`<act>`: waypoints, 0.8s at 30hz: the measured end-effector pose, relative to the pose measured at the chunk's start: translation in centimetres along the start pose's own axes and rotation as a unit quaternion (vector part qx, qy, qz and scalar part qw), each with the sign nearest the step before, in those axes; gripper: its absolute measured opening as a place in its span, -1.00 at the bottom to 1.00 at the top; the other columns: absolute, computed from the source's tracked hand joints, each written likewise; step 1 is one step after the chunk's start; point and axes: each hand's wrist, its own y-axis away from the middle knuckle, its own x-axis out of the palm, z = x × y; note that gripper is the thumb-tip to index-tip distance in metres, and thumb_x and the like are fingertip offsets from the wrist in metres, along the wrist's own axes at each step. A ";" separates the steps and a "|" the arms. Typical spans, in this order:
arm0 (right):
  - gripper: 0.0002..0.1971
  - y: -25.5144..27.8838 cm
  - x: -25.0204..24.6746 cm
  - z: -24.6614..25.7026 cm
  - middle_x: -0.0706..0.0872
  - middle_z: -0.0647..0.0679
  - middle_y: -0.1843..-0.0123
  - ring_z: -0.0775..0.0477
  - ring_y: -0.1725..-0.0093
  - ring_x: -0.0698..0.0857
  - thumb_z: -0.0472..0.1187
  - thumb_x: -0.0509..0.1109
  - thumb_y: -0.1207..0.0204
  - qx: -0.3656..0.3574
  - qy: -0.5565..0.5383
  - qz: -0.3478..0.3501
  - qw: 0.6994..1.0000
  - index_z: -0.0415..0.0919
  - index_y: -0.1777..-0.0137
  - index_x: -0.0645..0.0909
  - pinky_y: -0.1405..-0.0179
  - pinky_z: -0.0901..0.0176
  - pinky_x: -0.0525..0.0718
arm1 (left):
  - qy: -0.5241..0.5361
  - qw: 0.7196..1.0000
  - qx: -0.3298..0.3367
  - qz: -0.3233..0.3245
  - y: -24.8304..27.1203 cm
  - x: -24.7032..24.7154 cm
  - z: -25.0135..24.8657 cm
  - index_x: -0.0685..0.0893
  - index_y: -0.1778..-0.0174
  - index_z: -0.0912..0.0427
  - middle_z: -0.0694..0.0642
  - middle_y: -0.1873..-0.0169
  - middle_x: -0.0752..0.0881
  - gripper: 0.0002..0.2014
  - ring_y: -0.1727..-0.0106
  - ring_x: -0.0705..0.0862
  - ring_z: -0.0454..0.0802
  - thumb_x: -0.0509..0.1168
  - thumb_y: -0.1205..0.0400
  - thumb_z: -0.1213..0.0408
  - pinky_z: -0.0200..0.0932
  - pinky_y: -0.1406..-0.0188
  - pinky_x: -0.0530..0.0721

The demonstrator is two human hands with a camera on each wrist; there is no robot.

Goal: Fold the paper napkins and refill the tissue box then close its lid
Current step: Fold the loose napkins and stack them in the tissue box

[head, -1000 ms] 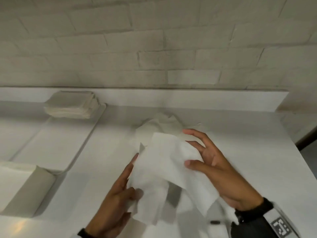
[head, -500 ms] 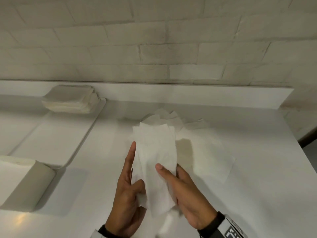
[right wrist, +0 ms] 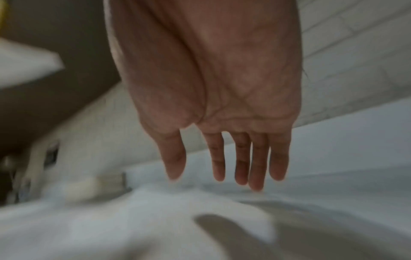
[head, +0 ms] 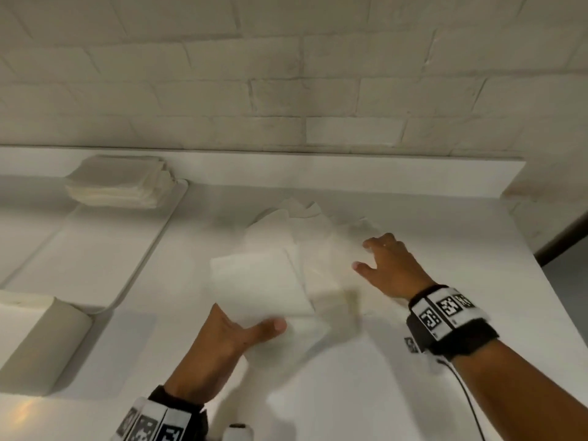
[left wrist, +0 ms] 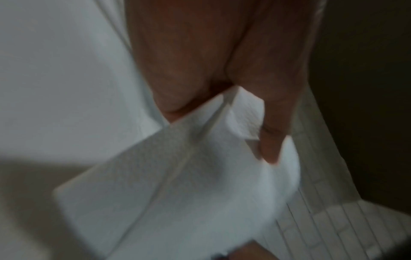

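While the left hand [head: 234, 332] pinched a folded napkin [head: 259, 283] by its near corner between thumb and fingers, holding it just above the white tabletop [head: 413, 393], the right hand [head: 386, 265] reached out with fingers spread and straight over the loose napkins [head: 318, 237] at one o'clock of it, holding nothing. A stack of folded napkins [head: 119, 181] sat on a tray [head: 95, 256] at ten o'clock, and a box-like white object [head: 38, 342], cut by the frame edge, lay at nine o'clock.
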 end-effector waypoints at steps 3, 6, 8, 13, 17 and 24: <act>-0.39 -1.0 1.0 -2.2 0.40 -0.17 -0.50 -0.23 -0.44 0.47 0.12 0.36 -0.59 0.022 0.108 0.033 0.993 -0.12 -0.56 0.35 -0.38 -0.11 0.52 | -0.245 0.957 0.012 0.156 0.5 -0.4 -1.8 0.77 -0.19 0.03 -0.01 -0.09 0.85 -0.69 -0.15 0.81 -0.01 0.55 -0.55 0.33 -0.09 -0.14 0.75; -0.50 -1.0 0.7 -2.3 0.56 -0.08 -0.44 -0.16 -0.38 0.57 0.04 0.42 -0.56 0.037 0.048 0.022 0.998 -0.04 -0.46 0.45 -0.32 -0.01 0.54 | -0.323 0.931 0.073 0.156 0.3 0.0 -2.9 0.78 0.06 -0.06 -0.04 0.08 0.81 -0.73 0.02 0.78 -0.04 0.46 -0.48 0.44 -0.03 -0.02 0.70; -0.72 -0.7 0.2 -1.8 0.69 -0.04 -0.26 -0.15 -0.25 0.65 -0.04 0.42 -0.57 0.043 0.015 -0.013 0.999 -0.01 -0.24 0.56 -0.21 0.04 0.58 | -0.248 0.961 0.066 0.107 0.4 0.3 -3.2 0.83 0.04 -0.10 -0.04 0.07 0.85 -0.70 0.02 0.82 -0.07 0.46 -0.52 0.46 -0.06 0.01 0.75; -0.91 2.7 -2.1 0.8 0.68 0.21 0.06 0.11 0.15 0.70 -0.20 0.42 -0.61 -0.104 -0.229 -0.102 0.962 -0.03 0.08 0.57 0.19 0.31 0.59 | 0.118 0.992 -0.031 0.010 -0.2 0.7 -0.4 0.83 -0.17 0.02 0.28 -0.19 0.82 -0.52 -0.24 0.77 0.33 0.56 -0.29 0.25 0.18 -0.24 0.72; -0.92 7.2 -1.7 5.5 0.70 0.18 0.02 0.13 0.02 0.73 -0.30 0.39 -0.64 -0.199 -0.412 -0.008 0.889 -0.14 0.02 0.53 -0.03 0.41 0.60 | 0.253 0.965 -0.065 0.034 -1.2 1.8 0.6 0.78 -0.29 0.23 0.36 -0.36 0.72 -0.56 -0.45 0.64 0.37 0.48 -0.45 0.34 0.22 -0.45 0.58; -0.58 8.9 3.6 11.2 0.61 0.24 -0.45 0.19 -0.39 0.59 0.20 0.21 -0.65 -0.075 -0.569 0.081 0.815 0.16 -0.46 0.46 -0.49 0.06 0.45 | 0.016 0.997 -0.013 -0.077 -0.9 -1.1 0.1 0.60 -0.41 0.01 0.01 -0.23 0.82 -0.50 -0.25 0.80 -0.03 0.55 -0.57 0.32 0.00 -0.30 0.74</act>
